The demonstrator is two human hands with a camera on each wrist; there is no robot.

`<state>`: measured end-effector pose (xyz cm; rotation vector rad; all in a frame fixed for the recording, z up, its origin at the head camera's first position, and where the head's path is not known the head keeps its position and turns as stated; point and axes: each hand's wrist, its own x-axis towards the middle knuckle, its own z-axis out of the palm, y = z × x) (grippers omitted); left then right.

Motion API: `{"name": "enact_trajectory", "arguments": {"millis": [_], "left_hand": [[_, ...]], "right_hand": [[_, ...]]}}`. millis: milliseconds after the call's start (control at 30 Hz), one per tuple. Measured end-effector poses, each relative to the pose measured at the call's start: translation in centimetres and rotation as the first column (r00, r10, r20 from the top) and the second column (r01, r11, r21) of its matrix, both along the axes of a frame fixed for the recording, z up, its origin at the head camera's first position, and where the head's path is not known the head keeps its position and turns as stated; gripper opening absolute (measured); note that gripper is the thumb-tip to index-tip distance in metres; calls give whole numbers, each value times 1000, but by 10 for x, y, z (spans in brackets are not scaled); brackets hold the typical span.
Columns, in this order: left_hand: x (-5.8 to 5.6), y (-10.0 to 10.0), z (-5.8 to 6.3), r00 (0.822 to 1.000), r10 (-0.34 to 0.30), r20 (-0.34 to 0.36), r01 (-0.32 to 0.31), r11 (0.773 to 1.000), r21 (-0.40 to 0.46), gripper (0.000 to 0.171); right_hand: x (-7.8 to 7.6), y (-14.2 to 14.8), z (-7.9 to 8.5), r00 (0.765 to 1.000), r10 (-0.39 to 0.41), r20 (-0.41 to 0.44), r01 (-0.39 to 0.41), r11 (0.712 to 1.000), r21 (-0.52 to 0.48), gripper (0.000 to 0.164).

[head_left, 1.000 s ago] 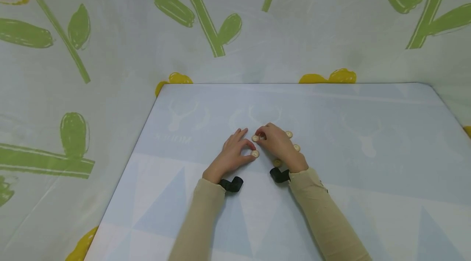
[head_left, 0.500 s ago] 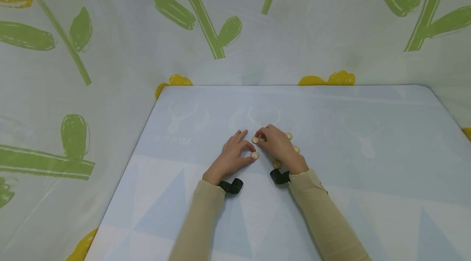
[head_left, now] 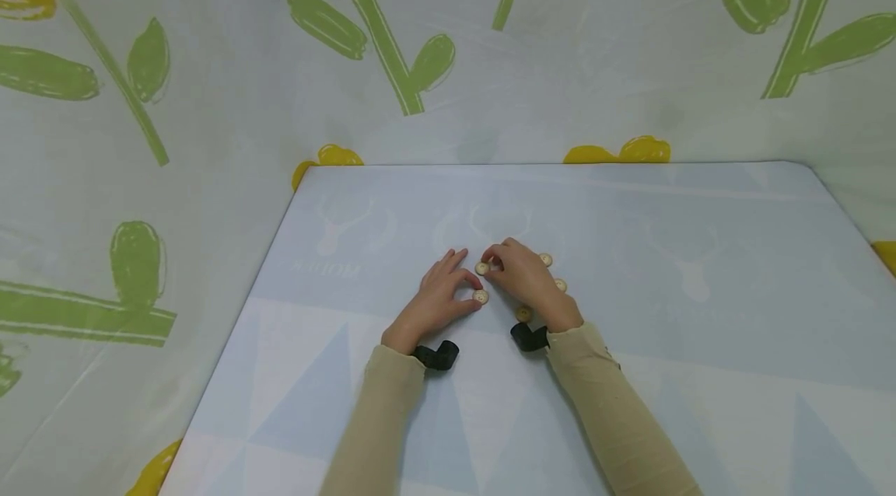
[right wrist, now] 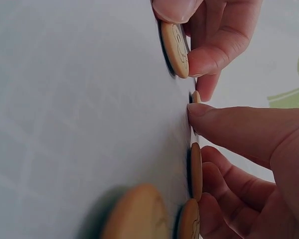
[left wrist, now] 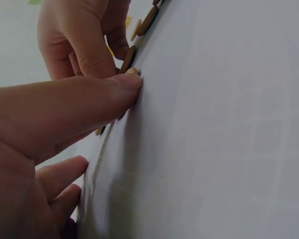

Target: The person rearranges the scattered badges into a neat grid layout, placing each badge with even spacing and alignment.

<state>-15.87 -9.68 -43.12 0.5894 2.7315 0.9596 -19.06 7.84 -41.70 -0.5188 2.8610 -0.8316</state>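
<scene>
left hand [head_left: 437,298]: thumb and index finger pinching the first disc [head_left: 481,297], other fingers stretched out
right hand [head_left: 519,272]: pinching the second disc [head_left: 482,268], on the far side of the first, apart from it
third disc [head_left: 546,260], fourth disc [head_left: 561,286]: on the table [head_left: 700,325], right of the right hand
fifth disc [head_left: 523,315]: near the right wrist

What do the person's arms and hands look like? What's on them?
The left sleeve and right sleeve are long and plain beige. A small, bent black camera peeks out at the left wrist, another at the right. The left hand and right hand wear no gloves.
</scene>
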Motion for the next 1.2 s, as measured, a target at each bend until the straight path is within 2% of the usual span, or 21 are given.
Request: {"name": "enact_trajectory", "arguments": {"millis": [700,1200], "left_hand": [[-2,0,1,1000,-5,9,5,1000,-27,18],[-2,0,1,1000,1,16,0,1000,-19,18]], "right_hand": [[-3,2,2,999,26,35,-26,1000,5,24],[-2,1,-1,1000,8,-1,-8,1000,-10,18]]}}
